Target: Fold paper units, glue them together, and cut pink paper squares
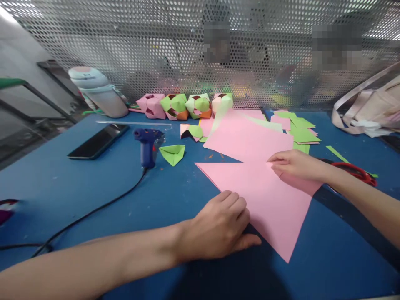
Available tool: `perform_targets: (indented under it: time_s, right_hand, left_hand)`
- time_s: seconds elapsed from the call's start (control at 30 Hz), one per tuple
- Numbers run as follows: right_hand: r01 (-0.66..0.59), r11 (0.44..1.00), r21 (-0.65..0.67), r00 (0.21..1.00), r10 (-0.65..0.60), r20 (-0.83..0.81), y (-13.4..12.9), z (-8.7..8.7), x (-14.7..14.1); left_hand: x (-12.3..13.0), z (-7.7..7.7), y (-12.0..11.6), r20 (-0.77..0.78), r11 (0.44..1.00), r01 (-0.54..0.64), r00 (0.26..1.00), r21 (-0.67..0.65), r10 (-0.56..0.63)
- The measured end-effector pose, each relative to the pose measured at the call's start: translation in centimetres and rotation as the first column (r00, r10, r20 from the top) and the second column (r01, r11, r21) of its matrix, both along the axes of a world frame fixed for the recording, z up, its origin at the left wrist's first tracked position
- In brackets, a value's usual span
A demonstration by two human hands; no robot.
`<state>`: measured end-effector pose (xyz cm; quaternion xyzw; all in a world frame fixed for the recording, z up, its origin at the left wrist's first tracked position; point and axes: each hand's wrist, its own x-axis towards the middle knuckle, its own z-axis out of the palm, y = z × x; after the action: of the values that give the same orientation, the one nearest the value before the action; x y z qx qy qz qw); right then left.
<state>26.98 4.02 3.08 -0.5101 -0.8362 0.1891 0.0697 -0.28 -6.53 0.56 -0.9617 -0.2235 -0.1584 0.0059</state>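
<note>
A sheet of pink paper (265, 196), folded into a large triangle, lies on the blue table. My right hand (293, 164) pinches its upper edge between thumb and fingers. Curled over the triangle's lower left edge, my left hand (221, 227) presses on the paper, its thumb sticking out to the right; its fingertips are hidden. Just behind lies another large pink sheet (246, 139), partly over pale green paper. Red-handled scissors (356, 171) lie beyond my right wrist, partly covered by it.
On the left are a blue glue gun (148, 148) with a trailing cord, a phone (98, 141) and a bottle (100, 91). A green folded piece (173, 154) sits centrally. Folded paper shapes (175, 106) line the perforated screen (175, 54). Green and pink pieces (301, 129) and a bag (368, 106) are right.
</note>
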Motion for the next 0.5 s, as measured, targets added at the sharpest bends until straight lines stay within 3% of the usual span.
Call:
perform_targets:
  time_s: [0.07,0.2,0.37,0.43,0.5]
  right_hand:
    - [0.059,0.993,-0.100,0.994,-0.068,-0.084,-0.3,0.1,-0.2]
    - [0.121,0.977,-0.178,0.967,-0.157,-0.201,-0.6,-0.4,0.1]
    - [0.125,0.968,-0.216,0.947,-0.181,-0.266,-1.1,-1.5,0.8]
    - [0.115,0.984,-0.136,0.957,-0.147,-0.252,-1.6,-1.8,0.5]
    - [0.072,0.995,0.067,0.978,-0.057,-0.201,-2.3,-2.1,-0.3]
  left_hand:
    - [-0.1,0.1,0.0,-0.005,1.000,-0.007,1.000,0.008,0.007]
    - [-0.4,0.7,0.2,-0.031,0.999,-0.036,0.999,-0.017,0.036]
    - [-1.1,1.0,2.6,0.032,0.981,-0.190,0.981,0.047,0.189]
    - [-1.3,0.6,3.4,0.038,0.969,-0.238,0.971,0.070,0.236]
    - [-1.4,-0.1,3.9,0.000,0.965,-0.256,0.967,0.061,0.256]
